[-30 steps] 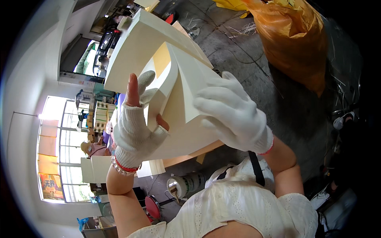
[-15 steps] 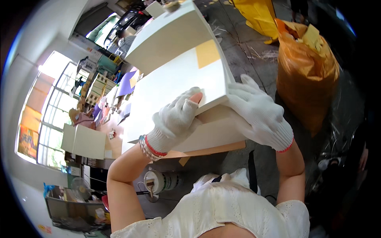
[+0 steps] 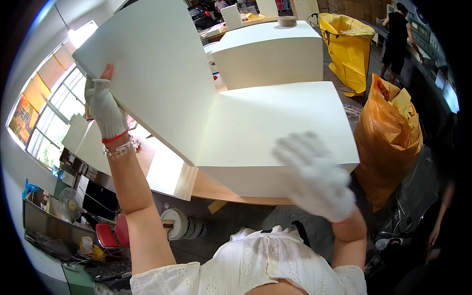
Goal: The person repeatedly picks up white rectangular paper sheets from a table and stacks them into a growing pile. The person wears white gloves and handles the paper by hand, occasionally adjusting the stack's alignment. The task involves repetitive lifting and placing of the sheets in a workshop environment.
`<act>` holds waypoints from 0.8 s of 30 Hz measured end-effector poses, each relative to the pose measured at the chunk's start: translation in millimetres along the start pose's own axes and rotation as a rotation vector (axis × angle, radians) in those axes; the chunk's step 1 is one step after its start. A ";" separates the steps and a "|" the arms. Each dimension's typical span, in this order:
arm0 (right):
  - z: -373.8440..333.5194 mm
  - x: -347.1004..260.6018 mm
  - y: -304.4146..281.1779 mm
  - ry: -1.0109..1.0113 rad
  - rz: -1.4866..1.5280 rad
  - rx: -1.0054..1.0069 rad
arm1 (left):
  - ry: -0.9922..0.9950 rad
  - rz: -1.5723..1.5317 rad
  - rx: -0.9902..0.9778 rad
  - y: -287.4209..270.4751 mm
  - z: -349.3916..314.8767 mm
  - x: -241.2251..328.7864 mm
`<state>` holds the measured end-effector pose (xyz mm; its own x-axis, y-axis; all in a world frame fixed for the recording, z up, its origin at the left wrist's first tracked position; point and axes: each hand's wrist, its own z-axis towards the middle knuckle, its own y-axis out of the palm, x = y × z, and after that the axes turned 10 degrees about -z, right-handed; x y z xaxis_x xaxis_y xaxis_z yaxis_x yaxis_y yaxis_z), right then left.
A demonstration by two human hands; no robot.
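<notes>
My left hand (image 3: 104, 96), in a white knit glove with its thumb tip bare, grips the edge of a large white board (image 3: 162, 73) that stands tilted up on the left. The board's lower edge meets a thick white stack (image 3: 275, 128) on the table; whether the two are joined there, I cannot tell. My right hand (image 3: 319, 177), also gloved, is smeared by motion in front of the stack's near right edge. Its fingers are too blurred to read.
Behind is another white stack (image 3: 270, 54) with a roll of tape (image 3: 287, 21) on it. To the right stand an orange sack (image 3: 388, 142) and a yellow bag (image 3: 346, 54). A white bucket (image 3: 179, 223) sits below the table edge (image 3: 231, 192). A person (image 3: 396, 39) stands far right.
My left hand has moved left and up, with the white board raised in it. My right hand has come away from the board's corner. The yellow patch on the top is out of sight.
</notes>
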<state>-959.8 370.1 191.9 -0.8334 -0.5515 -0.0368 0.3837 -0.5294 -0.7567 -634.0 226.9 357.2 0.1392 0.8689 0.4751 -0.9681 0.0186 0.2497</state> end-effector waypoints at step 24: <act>177.8 -230.0 273.6 0.433 0.513 0.221 | -0.035 0.455 0.404 -170.7 -43.8 -57.5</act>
<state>-592.4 237.5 109.4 -0.5912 -0.4848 -0.6446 0.8042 -0.4151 -0.4254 -485.9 195.4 250.3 -0.2567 0.7284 0.6353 -0.7776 -0.5460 0.3118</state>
